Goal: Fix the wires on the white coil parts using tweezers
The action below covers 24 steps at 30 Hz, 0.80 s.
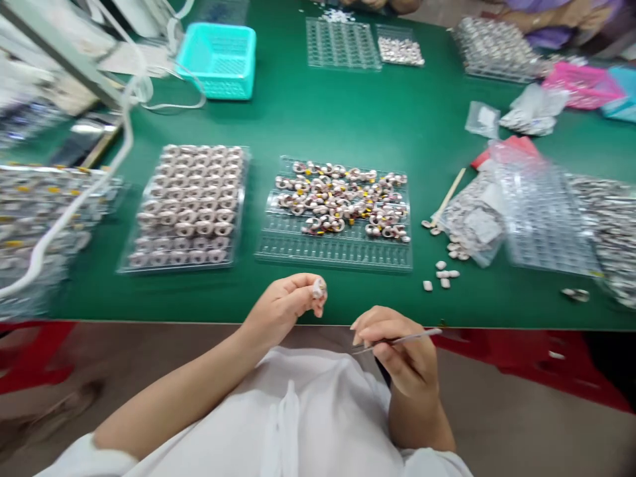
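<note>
My left hand (285, 306) is closed, pinching a small whitish part (318, 287) between thumb and fingertips just over the table's front edge. To its right, past the edge, my right hand (400, 344) grips a pair of thin metal tweezers (420, 334), whose ends point left and right. Straight ahead lies a clear tray (283, 248) with a jumble of small pale, dark and yellow parts (348, 199) on it. Left of that, a second clear tray (128, 265) carries rows of rounded pinkish-white parts (193, 192).
Loose white pieces (444, 275) lie at right, near a bagged bundle (474, 218) and an empty clear tray (546, 212). A turquoise basket (218, 89) stands at back left. A white cable (126, 126) loops down the left side. Other people's hands (571, 20) show at the far edge.
</note>
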Motion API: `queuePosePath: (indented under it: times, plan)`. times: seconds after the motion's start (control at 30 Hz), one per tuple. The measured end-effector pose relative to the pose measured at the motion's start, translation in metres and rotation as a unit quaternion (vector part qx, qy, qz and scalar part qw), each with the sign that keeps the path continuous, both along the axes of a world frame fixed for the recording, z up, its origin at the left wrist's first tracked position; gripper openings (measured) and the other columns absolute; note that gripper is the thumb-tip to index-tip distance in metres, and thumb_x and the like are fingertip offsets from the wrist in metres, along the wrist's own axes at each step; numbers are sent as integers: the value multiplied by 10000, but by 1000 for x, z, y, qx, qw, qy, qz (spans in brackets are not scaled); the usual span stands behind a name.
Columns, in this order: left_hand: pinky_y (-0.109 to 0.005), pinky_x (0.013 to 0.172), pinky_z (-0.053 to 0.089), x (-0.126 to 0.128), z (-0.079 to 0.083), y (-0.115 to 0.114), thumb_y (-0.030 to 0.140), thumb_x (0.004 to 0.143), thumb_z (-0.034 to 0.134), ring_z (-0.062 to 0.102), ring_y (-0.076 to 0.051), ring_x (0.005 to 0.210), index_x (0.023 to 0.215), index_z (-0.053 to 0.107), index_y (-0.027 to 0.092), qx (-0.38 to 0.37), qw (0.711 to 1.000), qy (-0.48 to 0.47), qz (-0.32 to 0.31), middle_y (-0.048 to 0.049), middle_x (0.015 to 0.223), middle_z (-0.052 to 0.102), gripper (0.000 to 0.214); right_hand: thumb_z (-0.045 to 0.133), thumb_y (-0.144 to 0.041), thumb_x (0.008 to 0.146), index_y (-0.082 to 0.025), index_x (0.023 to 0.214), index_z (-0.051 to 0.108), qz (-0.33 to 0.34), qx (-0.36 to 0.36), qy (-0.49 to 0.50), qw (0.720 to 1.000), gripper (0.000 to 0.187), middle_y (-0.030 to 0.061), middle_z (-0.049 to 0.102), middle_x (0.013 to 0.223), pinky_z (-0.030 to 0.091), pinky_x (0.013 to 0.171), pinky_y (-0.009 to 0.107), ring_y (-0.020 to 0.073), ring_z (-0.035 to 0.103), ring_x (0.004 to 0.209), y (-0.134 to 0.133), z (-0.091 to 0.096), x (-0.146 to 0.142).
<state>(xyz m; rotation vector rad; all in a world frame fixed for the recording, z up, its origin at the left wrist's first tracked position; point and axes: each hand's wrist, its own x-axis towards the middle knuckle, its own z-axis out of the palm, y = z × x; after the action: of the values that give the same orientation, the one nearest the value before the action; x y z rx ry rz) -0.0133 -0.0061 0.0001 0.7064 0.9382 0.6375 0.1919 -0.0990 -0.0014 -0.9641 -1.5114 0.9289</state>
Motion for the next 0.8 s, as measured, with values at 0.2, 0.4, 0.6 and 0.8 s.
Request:
queuePosePath:
  times: [0.2,0.4,0.6,0.8]
  plan:
    - [-228,605,459,2,-5,7,283,811,699,545,-113,621,744,678,154,35,999,28,-29,-4,702,608,147,506,-239,991,-234,1107,688,-278,-116,-214,929,216,39,664,885,512,756,323,186,643,828,-18,-4,75]
    - [-249,638,460,23,-10,8,268,817,675,555,-119,621,755,672,160,60,995,55,-50,4,690,613,124,569,-347,940,-182,1046,718,-434,-111,-367,815,246,90,678,994,512,716,320,205,636,815,-2,-27,129]
    - [-249,679,471,29,-10,9,260,811,688,576,-122,658,757,679,167,72,992,74,-74,6,729,627,108,614,-395,916,-194,1111,717,-359,-151,-402,829,298,87,674,1012,526,726,333,191,621,747,20,-27,129]
    - [-247,666,483,19,-15,13,285,818,683,568,-129,667,774,690,173,85,991,77,-64,-4,765,632,121,479,-255,958,-171,1097,720,-375,-88,-447,807,291,129,700,1075,502,909,405,271,622,1017,38,-23,150]
